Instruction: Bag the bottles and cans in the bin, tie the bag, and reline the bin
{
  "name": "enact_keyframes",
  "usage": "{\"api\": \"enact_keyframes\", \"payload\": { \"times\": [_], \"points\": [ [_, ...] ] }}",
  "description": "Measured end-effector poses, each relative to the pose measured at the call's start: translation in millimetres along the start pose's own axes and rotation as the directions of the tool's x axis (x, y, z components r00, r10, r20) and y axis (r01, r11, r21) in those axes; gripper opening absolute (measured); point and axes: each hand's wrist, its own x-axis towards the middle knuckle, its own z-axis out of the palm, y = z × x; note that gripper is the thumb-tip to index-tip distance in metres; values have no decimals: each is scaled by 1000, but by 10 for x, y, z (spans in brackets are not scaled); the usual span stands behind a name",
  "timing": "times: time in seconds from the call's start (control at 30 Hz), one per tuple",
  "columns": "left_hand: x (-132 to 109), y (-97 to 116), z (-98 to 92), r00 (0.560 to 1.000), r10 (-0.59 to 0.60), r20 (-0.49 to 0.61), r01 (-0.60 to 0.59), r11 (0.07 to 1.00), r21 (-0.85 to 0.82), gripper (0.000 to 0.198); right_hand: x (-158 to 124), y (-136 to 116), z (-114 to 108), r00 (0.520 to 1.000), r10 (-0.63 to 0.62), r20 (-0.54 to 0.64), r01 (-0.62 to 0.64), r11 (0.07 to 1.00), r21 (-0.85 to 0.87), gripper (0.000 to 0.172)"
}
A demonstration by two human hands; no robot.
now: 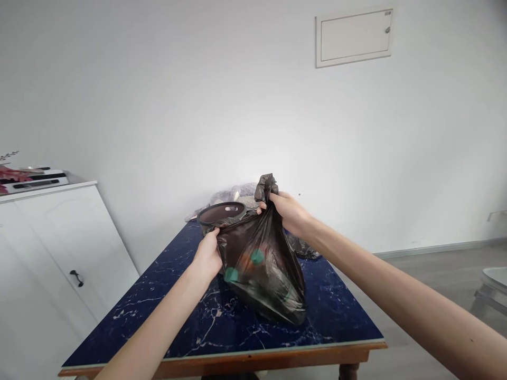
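A dark, half-see-through rubbish bag [263,274] with coloured items inside rests on the blue marbled table [170,322]. My right hand [287,208] is closed round the bag's gathered top and holds it up. My left hand [208,256] grips the bag's left side, just below the rim of a dark round bin [222,214] that stands right behind the bag. The bag's lower part bulges toward me.
A white cabinet [59,253] with a black handle stands to the left, flat items on its top. Crumpled clear plastic [237,192] lies at the table's far end by the white wall. A pale seat edge [493,287] shows at far right.
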Motion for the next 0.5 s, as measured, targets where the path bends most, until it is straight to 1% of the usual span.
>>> {"api": "enact_keyframes", "payload": {
  "times": [0.07, 0.1, 0.2, 0.27, 0.33, 0.4, 0.5],
  "points": [
    [3, 62, -62, 1000, 10, 10, -10, 1000, 10, 22, -19, 43, -11, 1000, 15, 1, -15, 998, 55, 13],
    [-11, 77, -101, 999, 34, 23, -34, 999, 24, 22, -39, 62, -13, 1000, 21, 2, -21, 997, 80, 13],
    [-50, 64, -229, 982, 175, 67, -180, 980, 87, 20, -132, 118, -15, 999, 42, 8, -43, 976, 213, 17],
    [-48, 28, -314, 959, 272, 77, -279, 954, 112, 16, -220, 165, -24, 998, 56, 14, -57, 933, 356, 20],
    [-31, -18, -398, 939, 337, 73, -344, 931, 122, 13, -335, 229, -44, 999, 48, -1, -42, 871, 490, 25],
    [-24, -71, -479, 934, 348, 78, -355, 928, 112, 12, -472, 312, -72, 999, 26, -34, -1, 822, 570, 31],
    [-62, -156, -596, 958, 269, 100, -274, 961, 41, 13, -691, 466, -113, 997, 0, -81, 50, 789, 612, 33]
  ]
}}
